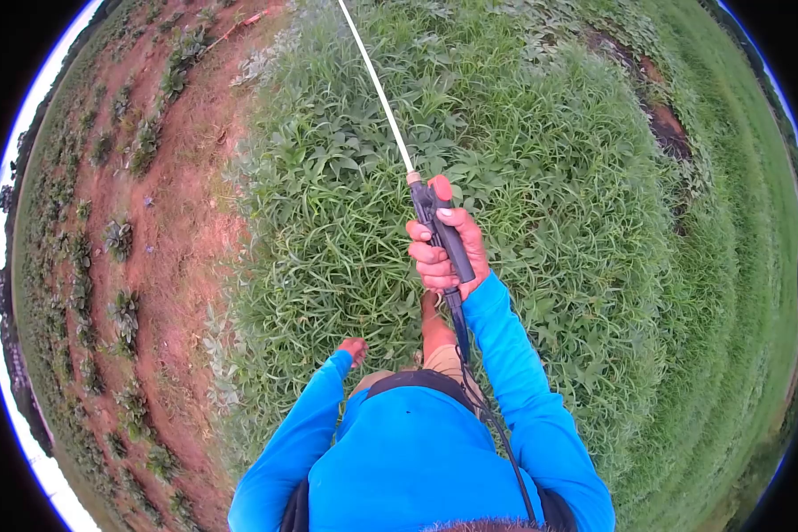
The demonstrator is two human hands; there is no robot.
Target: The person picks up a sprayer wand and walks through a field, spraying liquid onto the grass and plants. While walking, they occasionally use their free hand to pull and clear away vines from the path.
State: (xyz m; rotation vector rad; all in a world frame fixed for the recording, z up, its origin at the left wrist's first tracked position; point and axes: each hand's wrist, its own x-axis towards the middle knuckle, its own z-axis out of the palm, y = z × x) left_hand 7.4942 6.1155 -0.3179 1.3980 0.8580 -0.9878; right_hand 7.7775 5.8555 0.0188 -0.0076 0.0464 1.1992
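Observation:
My right hand (pixel 448 253) is wrapped round the black handle of a spray wand (pixel 450 232), in front of my body. A long white tube runs from the handle up and to the left, over the greenery. Below the grip a black hose hangs down past my waist. My left hand (pixel 355 351) hangs low beside my left hip, small in view; its fingers look curled, and nothing can be seen in them.
Dense green grass and leafy plants (pixel 346 213) surround my legs. On the left lies reddish bare soil (pixel 182 257) with rows of low plants (pixel 124 316). A dark strip of ground (pixel 669 129) shows at the upper right, with grass beyond.

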